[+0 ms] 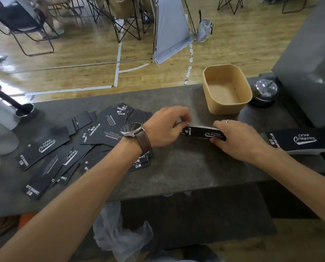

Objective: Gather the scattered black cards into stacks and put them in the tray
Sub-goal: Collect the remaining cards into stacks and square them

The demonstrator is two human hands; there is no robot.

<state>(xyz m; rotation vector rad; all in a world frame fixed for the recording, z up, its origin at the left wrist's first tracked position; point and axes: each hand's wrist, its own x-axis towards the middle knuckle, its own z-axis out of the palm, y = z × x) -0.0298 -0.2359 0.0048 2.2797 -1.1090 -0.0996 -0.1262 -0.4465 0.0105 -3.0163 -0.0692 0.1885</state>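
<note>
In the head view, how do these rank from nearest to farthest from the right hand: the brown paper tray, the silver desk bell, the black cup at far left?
From the right hand:
1. Brown paper tray, just beyond it.
2. Silver desk bell, behind to the right.
3. Black cup, far left of the counter.

Count as follows. You have two bare hands in view: one left hand (pixel 165 127) and one right hand (pixel 239 138). You wear one silver-cased wristwatch on a brown leather strap (pixel 132 130) and one thin silver ring (pixel 227 121). Between the hands sits one small squared stack of black printed cards (pixel 203 132). One second, larger stack of the same black cards (pixel 297 141) lies at the right edge. The loose spread of black cards (pixel 67 146) overlaps too much for an exact figure; more than a dozen show. One tan rounded-rectangle paper tray (pixel 226 89). One chrome dome counter bell (pixel 263 91). One dark grey stone-look counter (pixel 176 167).
</note>
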